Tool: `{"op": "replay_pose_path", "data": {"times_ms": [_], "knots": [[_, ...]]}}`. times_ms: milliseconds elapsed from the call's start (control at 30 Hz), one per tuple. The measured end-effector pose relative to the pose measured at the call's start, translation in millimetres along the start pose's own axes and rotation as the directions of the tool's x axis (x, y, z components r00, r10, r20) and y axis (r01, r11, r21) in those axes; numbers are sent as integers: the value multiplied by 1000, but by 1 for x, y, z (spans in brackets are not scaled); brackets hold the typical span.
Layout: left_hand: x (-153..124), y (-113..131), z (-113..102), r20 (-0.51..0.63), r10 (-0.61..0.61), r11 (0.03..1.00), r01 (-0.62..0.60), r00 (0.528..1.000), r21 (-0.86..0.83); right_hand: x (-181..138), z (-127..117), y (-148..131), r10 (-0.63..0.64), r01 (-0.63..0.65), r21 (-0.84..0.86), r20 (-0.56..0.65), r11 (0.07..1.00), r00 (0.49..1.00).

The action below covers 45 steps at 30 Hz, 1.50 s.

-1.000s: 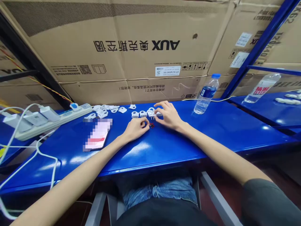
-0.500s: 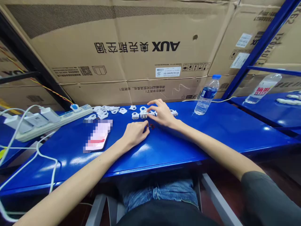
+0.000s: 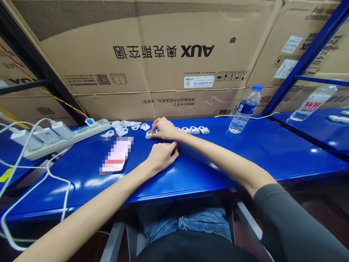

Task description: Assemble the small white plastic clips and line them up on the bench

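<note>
My right hand (image 3: pixel 163 128) reaches left across the blue table (image 3: pixel 245 153), fingers curled down onto small white plastic parts (image 3: pixel 149 135) in a row. More of these white parts (image 3: pixel 195 130) lie to its right, and a loose pile of white parts (image 3: pixel 124 126) sits to its left. My left hand (image 3: pixel 163 155) rests on the table just in front, fingers curled, with a small red and black piece (image 3: pixel 179 147) at its fingertips.
A phone (image 3: pixel 116 155) lies left of my hands. A white power strip (image 3: pixel 62 135) with chargers and white cables runs along the left. A water bottle (image 3: pixel 244 109) stands at the right, another bottle (image 3: pixel 312 102) on the neighbouring table. Large cardboard boxes (image 3: pixel 163 58) wall the back.
My right hand moved left along the row of white parts, leaving several uncovered on its right. My left hand stayed almost still. The view shifted slightly.
</note>
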<state>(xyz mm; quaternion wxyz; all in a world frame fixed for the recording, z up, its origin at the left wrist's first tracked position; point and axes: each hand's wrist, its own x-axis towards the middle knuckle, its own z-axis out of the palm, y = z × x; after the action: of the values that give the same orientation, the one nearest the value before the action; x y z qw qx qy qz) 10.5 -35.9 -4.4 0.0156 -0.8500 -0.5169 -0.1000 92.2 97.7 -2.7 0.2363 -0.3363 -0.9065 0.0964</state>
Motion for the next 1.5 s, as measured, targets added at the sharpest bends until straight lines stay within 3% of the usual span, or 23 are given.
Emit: {"op": "replay_pose_path", "data": {"times_ms": [133,300,467,567,700,800,967,1200,1367,1433,1500], "knots": [[-1,1,-2,7,4,1000,-4,1000,24,-2,3,-1,-1,1,-29,6,1000,1000],[-1,2,-1,33,-31,1000,31,999,5,-20,-17,-8,44,-44,-3,-20,999,999],[-3,2,-8,93,-20,1000,17,995,26,-81,-45,-10,74,-76,-4,-182,997,981],[-12,2,-16,111,-18,997,10,994,70,-132,-60,-14,82,-83,2,-204,997,976],[-35,7,-17,64,-47,996,41,997,84,-189,-69,-31,210,-217,-81,-86,973,974],[-55,13,-7,13,-128,992,128,992,19,-211,-66,-45,304,-296,-134,48,946,951],[-72,17,11,51,-200,980,200,978,-4,-218,-53,-52,371,-345,-169,160,923,915],[-72,18,10,88,-219,975,221,972,-17,-220,-40,-47,358,-339,-165,103,926,928],[-73,17,8,80,-228,972,232,970,-33,-218,-49,-51,373,-360,-105,157,927,914],[-67,15,2,70,-247,967,251,967,-53,-211,-58,-52,380,-381,-12,100,924,919],[-56,10,-8,-7,-277,957,275,961,-96,-199,-70,-50,413,-403,135,-52,905,909]]}}
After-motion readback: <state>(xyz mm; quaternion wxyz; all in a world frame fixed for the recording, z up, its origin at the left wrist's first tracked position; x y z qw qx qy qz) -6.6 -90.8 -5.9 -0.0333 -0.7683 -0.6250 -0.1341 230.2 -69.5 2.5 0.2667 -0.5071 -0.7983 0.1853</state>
